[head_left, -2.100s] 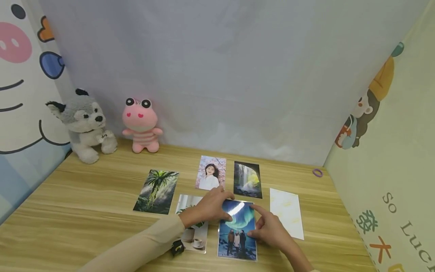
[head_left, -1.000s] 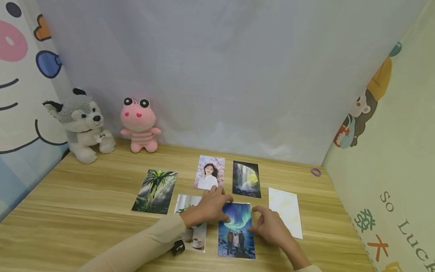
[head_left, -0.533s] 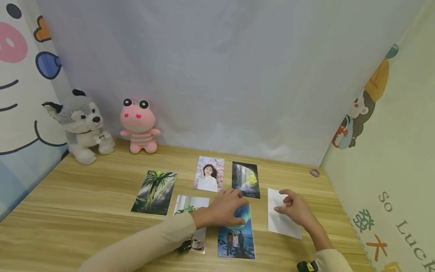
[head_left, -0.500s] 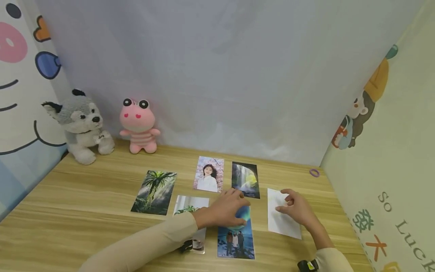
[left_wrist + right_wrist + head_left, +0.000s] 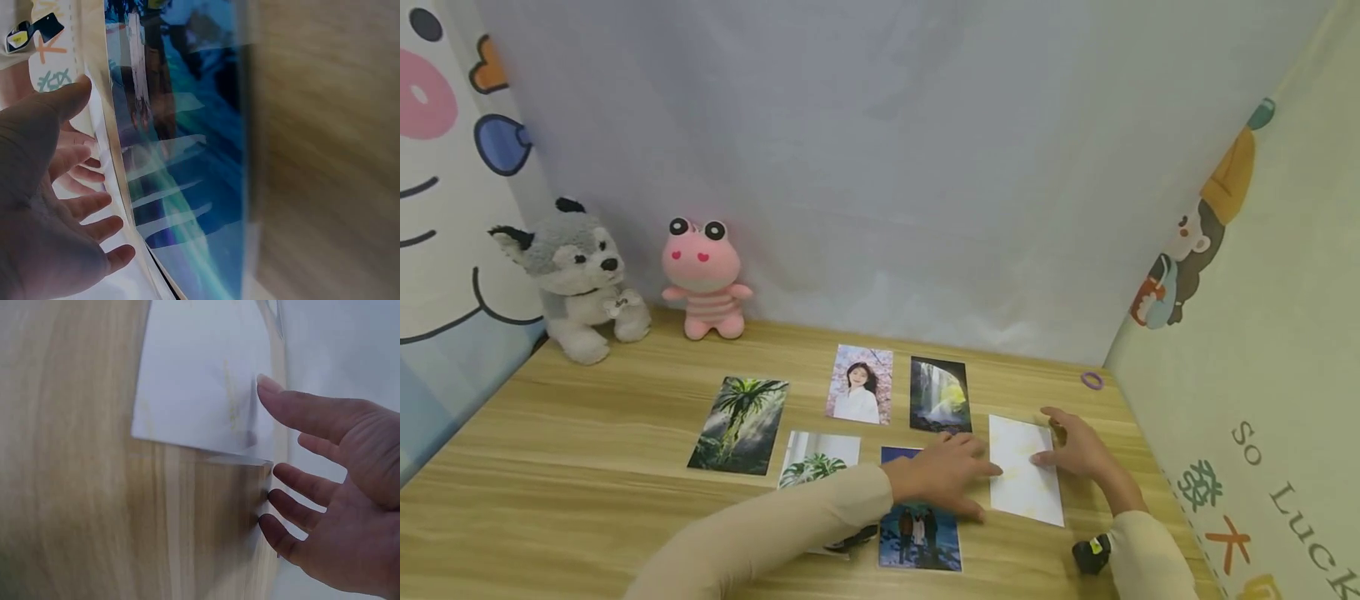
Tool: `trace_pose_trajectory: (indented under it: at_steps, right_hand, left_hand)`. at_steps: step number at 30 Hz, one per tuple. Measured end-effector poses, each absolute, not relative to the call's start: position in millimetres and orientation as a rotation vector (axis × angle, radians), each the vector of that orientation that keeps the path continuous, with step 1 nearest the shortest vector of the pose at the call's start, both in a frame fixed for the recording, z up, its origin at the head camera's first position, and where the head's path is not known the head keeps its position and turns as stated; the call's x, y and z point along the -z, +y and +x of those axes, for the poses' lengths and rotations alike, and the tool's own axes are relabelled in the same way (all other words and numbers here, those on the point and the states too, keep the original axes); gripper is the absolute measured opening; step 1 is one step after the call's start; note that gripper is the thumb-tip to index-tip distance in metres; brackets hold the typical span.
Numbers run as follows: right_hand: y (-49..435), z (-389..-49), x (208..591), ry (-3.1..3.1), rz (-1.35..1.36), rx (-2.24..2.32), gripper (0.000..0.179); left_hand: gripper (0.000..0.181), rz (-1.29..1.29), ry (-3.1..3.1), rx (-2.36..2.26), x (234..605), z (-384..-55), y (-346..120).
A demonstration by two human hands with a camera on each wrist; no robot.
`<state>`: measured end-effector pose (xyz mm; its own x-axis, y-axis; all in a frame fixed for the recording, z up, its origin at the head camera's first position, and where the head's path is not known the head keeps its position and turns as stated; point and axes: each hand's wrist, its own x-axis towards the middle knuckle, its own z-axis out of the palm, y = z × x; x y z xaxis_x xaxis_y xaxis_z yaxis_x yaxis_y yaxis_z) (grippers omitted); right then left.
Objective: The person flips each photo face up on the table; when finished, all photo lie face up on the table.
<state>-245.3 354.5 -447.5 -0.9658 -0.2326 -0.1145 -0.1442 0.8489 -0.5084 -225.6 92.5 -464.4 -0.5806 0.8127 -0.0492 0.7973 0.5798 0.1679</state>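
Note:
A white photo card (image 5: 1022, 475), faintly marked with yellow, lies flat on the table at the right. My right hand (image 5: 1078, 446) is at its right edge, thumb over the card and fingers spread beyond it; the right wrist view shows the thumb (image 5: 300, 409) extended and the palm bare. My left hand (image 5: 943, 475) reaches across the aurora photo (image 5: 919, 537), with fingertips right by the white card's left edge. In the left wrist view, the fingers (image 5: 94, 203) are loosely spread and hold nothing. The left hand and forearm hide part of the aurora photo and of the potted-plant photo (image 5: 820, 460).
Behind lie a portrait photo (image 5: 859, 383) and a waterfall photo (image 5: 940, 393), with a jungle-plant photo (image 5: 739, 425) to the left. A plush husky (image 5: 580, 283) and a pink plush toy (image 5: 703, 279) stand at the back left. A purple ring (image 5: 1092, 381) lies at the back right.
Both hands were at the aurora photo's edges. The right hand has moved right, over the white card to its right edge; the left hand has slid right towards the card. The photos stay put.

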Motion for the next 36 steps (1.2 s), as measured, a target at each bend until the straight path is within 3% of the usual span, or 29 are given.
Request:
trace_pose_trajectory:
  at_steps: [36]
  right_hand:
    - [355.8, -263.5, 456.6, 2.878, -0.246, 0.766, 0.073]
  left_hand:
    - [0.056, 1.331, 2.716, 0.052, 471.0, -229.6, 121.5]
